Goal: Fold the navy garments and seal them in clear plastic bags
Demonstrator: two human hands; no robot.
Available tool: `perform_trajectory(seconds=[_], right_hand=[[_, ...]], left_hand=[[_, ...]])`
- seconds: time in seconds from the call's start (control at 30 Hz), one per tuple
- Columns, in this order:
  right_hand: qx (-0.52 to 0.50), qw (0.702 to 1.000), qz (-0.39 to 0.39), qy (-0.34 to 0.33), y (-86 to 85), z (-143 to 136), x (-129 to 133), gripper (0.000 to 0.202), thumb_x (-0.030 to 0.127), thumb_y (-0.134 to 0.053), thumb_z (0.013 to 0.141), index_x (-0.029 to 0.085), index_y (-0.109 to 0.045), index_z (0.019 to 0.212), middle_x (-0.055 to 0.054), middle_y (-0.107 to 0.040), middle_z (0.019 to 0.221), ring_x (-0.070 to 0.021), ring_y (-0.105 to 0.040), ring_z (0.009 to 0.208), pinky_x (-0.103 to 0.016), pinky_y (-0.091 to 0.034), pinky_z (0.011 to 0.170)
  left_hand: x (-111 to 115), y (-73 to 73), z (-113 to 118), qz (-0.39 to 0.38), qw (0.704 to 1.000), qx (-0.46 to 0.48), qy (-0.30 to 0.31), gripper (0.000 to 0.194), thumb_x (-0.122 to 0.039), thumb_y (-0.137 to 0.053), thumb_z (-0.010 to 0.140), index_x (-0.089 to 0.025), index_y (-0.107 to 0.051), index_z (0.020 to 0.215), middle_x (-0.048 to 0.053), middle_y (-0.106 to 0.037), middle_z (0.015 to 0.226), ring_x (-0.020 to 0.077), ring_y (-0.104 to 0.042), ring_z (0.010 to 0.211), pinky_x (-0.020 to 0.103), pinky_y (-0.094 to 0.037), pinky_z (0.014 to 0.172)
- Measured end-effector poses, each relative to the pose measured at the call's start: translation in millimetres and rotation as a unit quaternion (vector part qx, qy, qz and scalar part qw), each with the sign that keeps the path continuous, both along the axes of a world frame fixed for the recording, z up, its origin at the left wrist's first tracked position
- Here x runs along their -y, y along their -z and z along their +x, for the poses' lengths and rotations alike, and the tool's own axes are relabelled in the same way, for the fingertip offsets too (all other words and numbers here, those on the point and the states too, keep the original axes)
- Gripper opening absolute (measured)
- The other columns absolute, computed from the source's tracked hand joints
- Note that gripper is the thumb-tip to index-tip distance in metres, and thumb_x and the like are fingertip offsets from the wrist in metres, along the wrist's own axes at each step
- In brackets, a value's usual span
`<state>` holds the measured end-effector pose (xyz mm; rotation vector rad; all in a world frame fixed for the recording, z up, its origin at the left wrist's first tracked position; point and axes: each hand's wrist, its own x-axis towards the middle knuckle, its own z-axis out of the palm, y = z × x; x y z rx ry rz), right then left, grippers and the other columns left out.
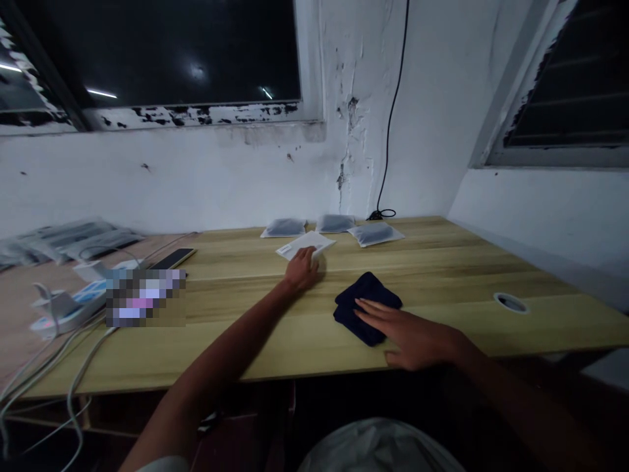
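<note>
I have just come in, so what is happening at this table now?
A person is working at the wooden table with both hands. The left hand is at the near edge of a flat white packet; whether it grips it is hard to tell. The right hand lies with fingers spread on a folded dark blue cloth. Behind the flat packet, near the wall, lie three fuller packets.

Chipped white wall (pixel 356 134), dark windows (pixel 187 52), wood-grain table (pixel 442 282), dim light
</note>
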<state>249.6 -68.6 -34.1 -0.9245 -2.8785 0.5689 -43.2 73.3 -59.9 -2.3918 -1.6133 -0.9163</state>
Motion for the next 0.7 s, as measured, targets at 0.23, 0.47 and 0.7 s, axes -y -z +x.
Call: perform_trajectory(seconds=[0.23, 0.47, 0.7], right_hand=[[0.018, 0.982, 0.189, 0.015, 27.2, 10, 58, 0.096, 0.024, -0.068, 0.068, 0.017, -0.024, 0.153, -0.015, -0.027, 0.157, -0.0381, -0.039, 0.135, -0.053, -0.039, 0.106], [-0.167, 0.974, 0.135, 0.076, 34.8, 23, 42, 0.067, 0.008, -0.052, 0.067, 0.024, -0.058, 0.132, -0.009, -0.065, 0.125, -0.031, -0.059, 0.114, -0.051, -0.046, 0.099], [-0.515, 0.755, 0.031, 0.405, -11.0, 11, -26, 0.041, 0.042, -0.057, 0.086, 0.016, -0.066, 0.117, -0.01, -0.072, 0.111, -0.0314, -0.064, 0.108, -0.046, -0.051, 0.094]], left_hand=[[-18, 3.3, -21, -0.121, 0.985, -0.118, -0.023, 0.035, -0.037, -0.042, 0.094, -0.019, -0.071, 0.101, 0.011, -0.071, 0.103, 0.0236, -0.065, 0.096, 0.033, -0.048, 0.087], [1, -6.1, -12, -0.068, 0.987, -0.11, 0.099, 0.022, -0.019, -0.051, 0.085, -0.016, -0.064, 0.103, 0.008, -0.07, 0.093, 0.0194, -0.064, 0.086, 0.03, -0.05, 0.081], [17, 4.2, 16, 0.003, 0.969, -0.091, 0.23, 0.029, -0.005, -0.051, 0.075, -0.014, -0.064, 0.099, 0.011, -0.065, 0.104, 0.0199, -0.061, 0.101, 0.034, -0.05, 0.092]])
